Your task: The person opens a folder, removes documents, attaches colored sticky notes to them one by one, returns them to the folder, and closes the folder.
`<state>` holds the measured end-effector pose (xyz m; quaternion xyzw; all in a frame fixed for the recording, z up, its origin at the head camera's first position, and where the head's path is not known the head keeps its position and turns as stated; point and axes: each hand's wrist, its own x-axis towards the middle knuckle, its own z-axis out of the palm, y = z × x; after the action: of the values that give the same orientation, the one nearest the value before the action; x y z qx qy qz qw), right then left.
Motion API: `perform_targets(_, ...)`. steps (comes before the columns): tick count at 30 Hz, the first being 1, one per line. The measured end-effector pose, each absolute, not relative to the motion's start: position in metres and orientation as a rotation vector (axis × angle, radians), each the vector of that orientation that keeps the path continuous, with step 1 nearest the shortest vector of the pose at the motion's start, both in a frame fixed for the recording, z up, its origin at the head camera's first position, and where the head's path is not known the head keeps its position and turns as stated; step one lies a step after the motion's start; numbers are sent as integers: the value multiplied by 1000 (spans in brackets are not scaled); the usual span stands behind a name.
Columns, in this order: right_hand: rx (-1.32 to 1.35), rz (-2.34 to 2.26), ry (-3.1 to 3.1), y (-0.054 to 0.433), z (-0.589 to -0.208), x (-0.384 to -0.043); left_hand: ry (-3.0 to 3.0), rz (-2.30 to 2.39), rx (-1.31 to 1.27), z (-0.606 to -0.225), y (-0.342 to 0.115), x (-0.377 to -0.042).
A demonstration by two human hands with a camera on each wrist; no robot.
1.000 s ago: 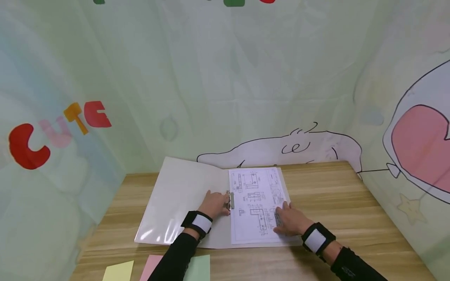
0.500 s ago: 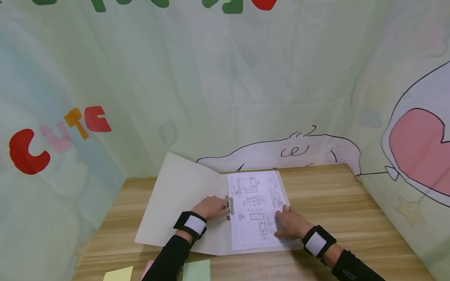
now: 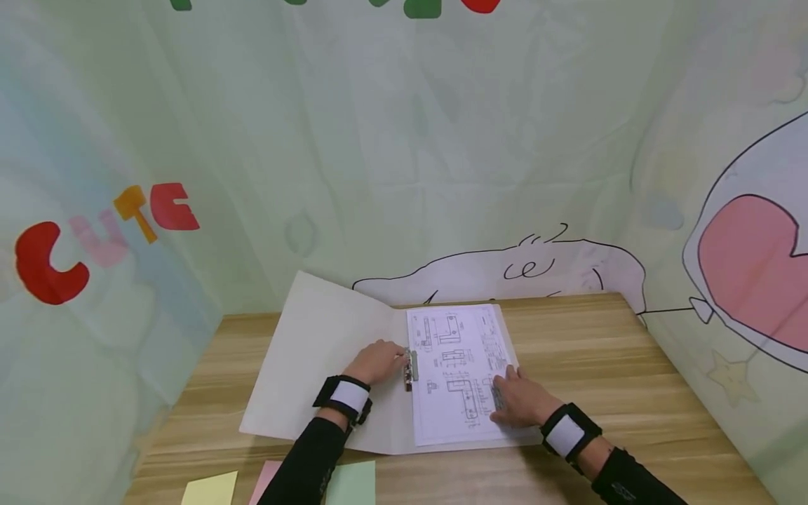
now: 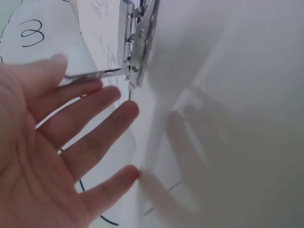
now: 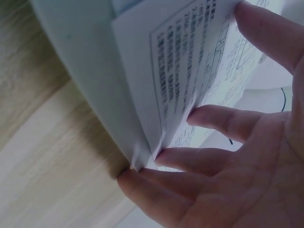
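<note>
An open white folder [image 3: 315, 322] lies on the table with its left cover tilted up. A stack of printed drawings [image 3: 451, 407] sits on its right half. Along the fold, a metal lever clip [image 3: 409, 372] stands at the left edge of the sheets. My left hand [image 3: 375, 362] is at the clip's upper end. In the left wrist view, its thumb and index finger pinch the clip's thin lever [image 4: 97, 74], which sticks out from the clip; the other fingers are spread. My right hand [image 3: 524, 400] rests with extended fingers on the right edge of the sheets and folder.
Yellow [image 3: 210, 489], pink [image 3: 265, 477] and green paper pieces [image 3: 353, 484] lie at the table's front left, partly under my left sleeve. The wooden table [image 3: 587, 351] extends to the right. A printed curtain [image 3: 404, 154] hangs behind the table.
My left hand has moved from the clip's middle to its upper end, uncovering the lower part. The folder's left cover is tilted up a little more. My right hand has stayed in place.
</note>
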<state>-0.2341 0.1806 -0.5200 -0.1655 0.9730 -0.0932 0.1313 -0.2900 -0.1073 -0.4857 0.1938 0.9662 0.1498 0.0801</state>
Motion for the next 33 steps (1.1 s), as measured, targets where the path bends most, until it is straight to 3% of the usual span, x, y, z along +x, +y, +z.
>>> perform_targets(20,-476,-311,2816,187,-519,-234,3098,696,172,-494,-81,-313)
perform_targets(33,-434,-297,2800,181,-520,-234,3143,952,61,-513,-76,-321)
